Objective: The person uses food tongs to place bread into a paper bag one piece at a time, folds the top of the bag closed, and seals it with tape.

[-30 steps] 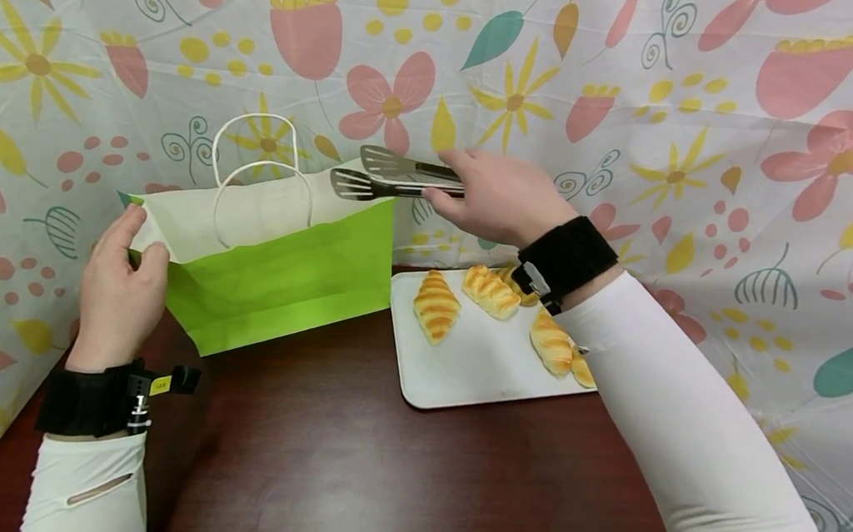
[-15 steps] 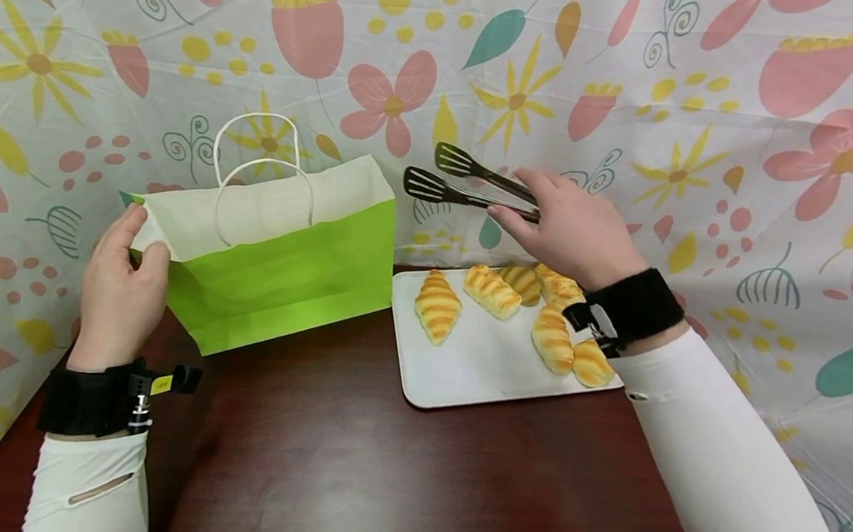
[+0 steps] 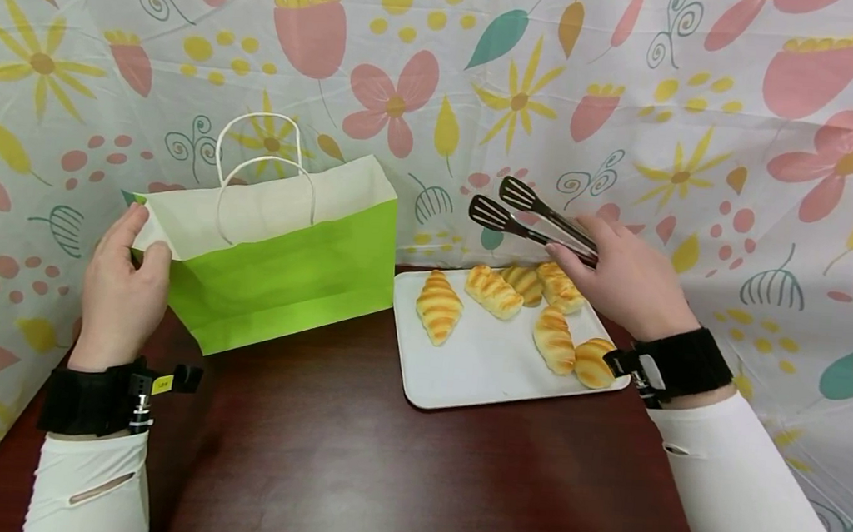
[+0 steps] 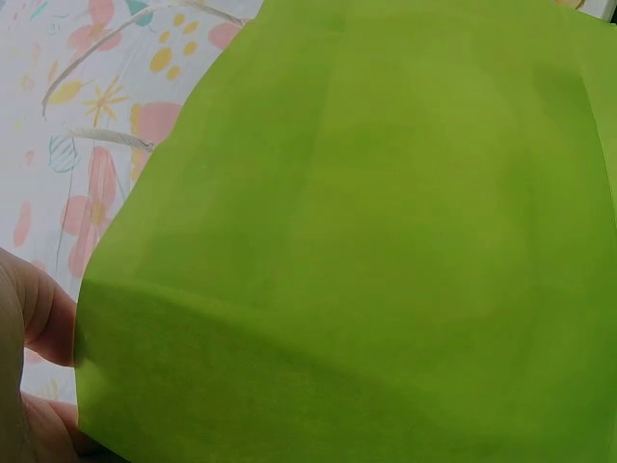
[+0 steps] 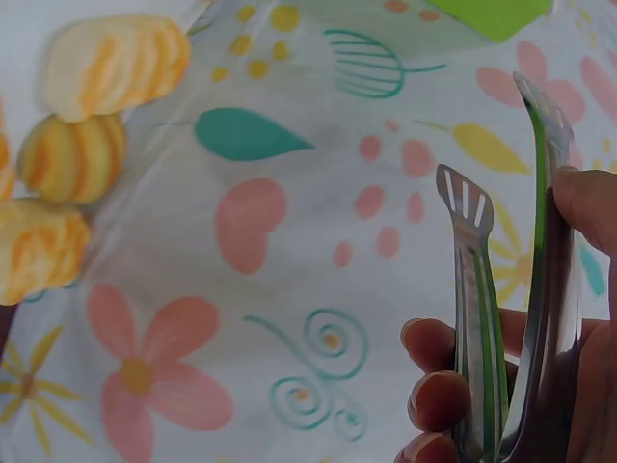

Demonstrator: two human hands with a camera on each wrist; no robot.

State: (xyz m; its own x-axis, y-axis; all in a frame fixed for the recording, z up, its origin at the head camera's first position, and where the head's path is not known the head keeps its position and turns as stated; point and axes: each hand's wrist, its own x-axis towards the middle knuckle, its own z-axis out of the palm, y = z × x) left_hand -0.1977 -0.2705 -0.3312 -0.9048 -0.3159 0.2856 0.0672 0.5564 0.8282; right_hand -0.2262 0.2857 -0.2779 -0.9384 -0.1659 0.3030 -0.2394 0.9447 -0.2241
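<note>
Gripped in the right hand, drawn back since a second ago from the mouth of one green bag toward two o'clock: one pair of tongs. Pinched by the left hand: the bag's edge, nine o'clock. At four o'clock: six pastries, one white tray.

On the table, the bag is set to the left of the tray, its left end gripped by the left hand, and both are backed by the cloth. On the tray, one pastry is placed at the left, three are lined along the back and two are grouped at the right. The tongs are held in the right hand, beyond the back pastries in the head view.
</note>
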